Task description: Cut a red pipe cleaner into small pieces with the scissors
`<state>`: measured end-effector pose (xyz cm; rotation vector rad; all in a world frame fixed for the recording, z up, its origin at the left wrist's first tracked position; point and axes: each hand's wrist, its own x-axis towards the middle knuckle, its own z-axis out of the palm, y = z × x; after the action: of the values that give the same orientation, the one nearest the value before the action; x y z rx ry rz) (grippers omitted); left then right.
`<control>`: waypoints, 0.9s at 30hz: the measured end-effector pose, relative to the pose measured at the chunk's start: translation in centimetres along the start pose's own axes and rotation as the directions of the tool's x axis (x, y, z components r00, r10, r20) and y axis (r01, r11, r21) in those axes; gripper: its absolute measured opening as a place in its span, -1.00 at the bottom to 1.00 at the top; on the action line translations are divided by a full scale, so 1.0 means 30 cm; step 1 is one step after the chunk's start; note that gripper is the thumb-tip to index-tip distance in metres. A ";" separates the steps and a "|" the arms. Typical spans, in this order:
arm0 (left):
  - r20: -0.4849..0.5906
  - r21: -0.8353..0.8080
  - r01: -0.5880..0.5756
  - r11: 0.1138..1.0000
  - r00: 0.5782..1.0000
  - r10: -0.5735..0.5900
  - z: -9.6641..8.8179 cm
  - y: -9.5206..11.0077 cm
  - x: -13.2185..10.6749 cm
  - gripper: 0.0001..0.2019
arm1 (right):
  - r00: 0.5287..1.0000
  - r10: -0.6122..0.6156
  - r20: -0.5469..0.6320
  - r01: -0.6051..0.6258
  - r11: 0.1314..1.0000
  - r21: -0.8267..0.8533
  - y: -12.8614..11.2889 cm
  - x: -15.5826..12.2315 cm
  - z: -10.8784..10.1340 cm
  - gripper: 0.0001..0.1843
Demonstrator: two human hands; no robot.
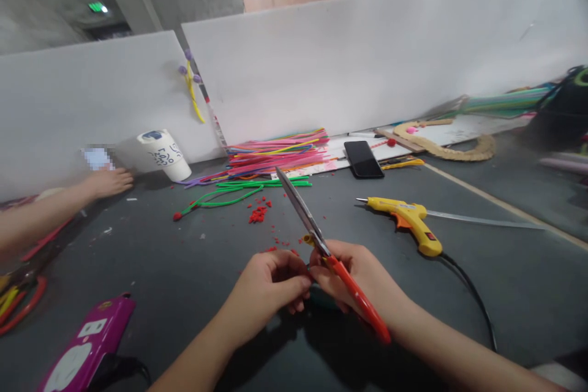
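My right hand (356,275) is closed around a pair of scissors (301,202) with red handles, the blades pointing up and away to the left. The blades look nearly together. My left hand (278,282) is pinched, its fingertips meeting those of my right hand; what lies between them is too small to make out. A dark green rounded thing (324,297) shows under the fingers, mostly hidden. A small yellow curled piece (309,239) sticks out beside the blades. Red clippings (258,214) lie scattered beyond my hands.
A yellow glue gun (407,217) lies to the right, its cord running towards me. Behind are coloured pipe cleaners (275,156), green stems (229,196), a phone (362,159) and a paper cup (165,156). At left are a purple box (89,343) and another person's hand (110,182).
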<state>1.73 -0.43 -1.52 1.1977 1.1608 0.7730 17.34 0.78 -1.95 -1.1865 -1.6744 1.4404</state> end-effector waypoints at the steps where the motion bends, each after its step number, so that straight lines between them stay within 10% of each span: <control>1: -0.040 0.063 -0.045 0.997 0.998 0.048 0.003 0.001 -0.002 -0.98 | 1.000 -0.016 -0.018 0.016 1.000 -0.018 0.002 0.001 0.001 -0.95; 7: -0.117 0.528 -0.271 0.805 0.915 0.385 0.015 -0.001 -0.014 -0.87 | 0.983 -0.143 -0.116 0.125 0.981 -0.149 0.012 0.007 0.009 -0.94; 27: -0.112 0.618 -0.263 0.741 0.903 0.414 0.020 -0.020 -0.008 -0.84 | 0.970 -0.178 -0.167 0.149 0.974 -0.170 0.029 0.013 0.026 -0.94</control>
<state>2.17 -0.98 -2.04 1.9280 1.4690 0.8797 16.69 0.83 -2.98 -1.1934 -1.7375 1.0837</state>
